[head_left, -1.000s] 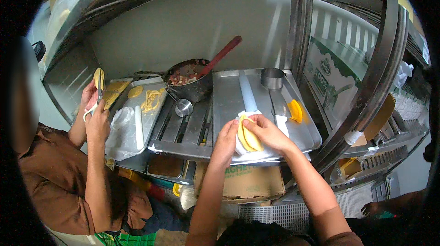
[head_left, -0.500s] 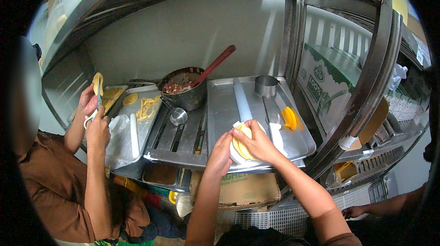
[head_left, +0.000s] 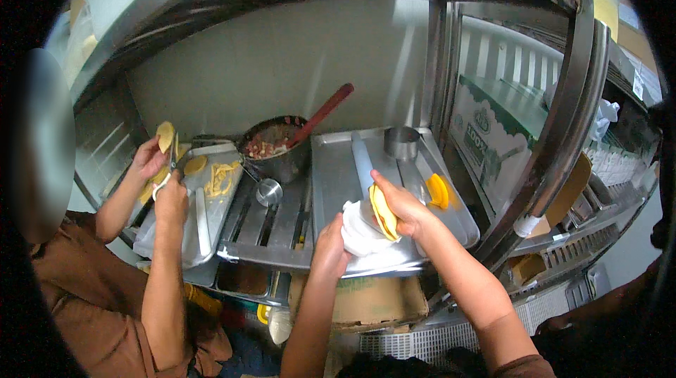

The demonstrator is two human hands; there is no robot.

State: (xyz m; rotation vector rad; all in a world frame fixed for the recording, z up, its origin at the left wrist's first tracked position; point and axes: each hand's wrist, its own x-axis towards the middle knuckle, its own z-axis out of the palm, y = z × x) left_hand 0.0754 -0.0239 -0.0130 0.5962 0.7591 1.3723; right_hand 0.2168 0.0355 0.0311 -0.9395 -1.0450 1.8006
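My right hand (head_left: 407, 210) pinches a folded yellow dough round (head_left: 382, 213), tilted on edge above the front of a metal tray (head_left: 331, 195). Beside the dough, my left hand (head_left: 329, 250) grips a white round piece (head_left: 360, 232) by its left side; its exact kind is not clear. On the tray behind lies a pale rolling pin (head_left: 362, 161). A metal ring cutter (head_left: 402, 143) stands at the far end. Near the right edge sits a yellow curved plastic piece (head_left: 438, 191).
A pot (head_left: 282, 166) of chopped filling, with a red-handled spatula (head_left: 325, 112), stands left of my tray; a metal measuring cup (head_left: 268, 193) lies before it. At left, a co-worker's hand (head_left: 171, 198) holds scissors (head_left: 172, 159) against a dough round. A shelf post (head_left: 542, 145) rises at right.
My right hand has lifted the dough off the white piece and turned it on edge. My left hand keeps the white piece, now more exposed. The co-worker's dough and scissors have shifted right.
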